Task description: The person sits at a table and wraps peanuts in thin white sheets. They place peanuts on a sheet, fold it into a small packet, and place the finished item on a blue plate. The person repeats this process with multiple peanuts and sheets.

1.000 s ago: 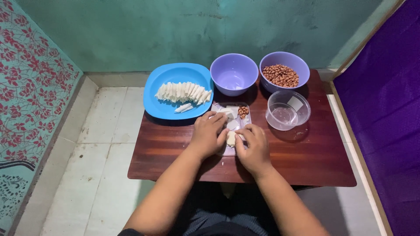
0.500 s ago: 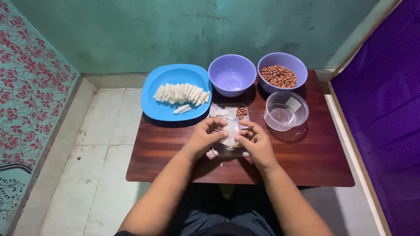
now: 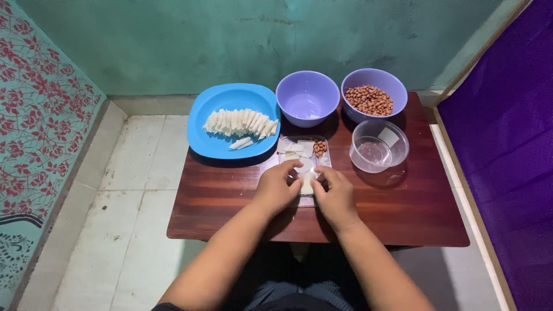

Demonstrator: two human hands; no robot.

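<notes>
Right, layout first: dark wooden table [image 3: 230, 213], and at its far edge a blue plate [image 3: 213, 112] carrying a row of finished white rolls [image 3: 239, 122]. Beside that sits an empty purple bowl [image 3: 307, 97], then a second purple bowl of peanuts [image 3: 370, 99], with a clear plastic container [image 3: 378, 147] just in front of it.

Centre of the table: a clear tray [image 3: 299, 155] holding cut white wrapper squares [image 3: 298, 147] and a small heap of peanuts [image 3: 319, 148].

Both hands meet over the tray's near end. Left hand [image 3: 275, 189] and right hand [image 3: 336, 196] are curled, fingertips pinching one small white wrapper piece [image 3: 307, 184] between them. Can't tell whether a peanut is already inside; the fingers cover it.

To do the roll well, judging from this:
- keep the piece low over the tray, so spills land there
- roll with the fingertips of both hands evenly, else it comes out skewed
- light pressure; the wrapper looks thin and likely tears
- match the size of the rolls on the plate
</notes>
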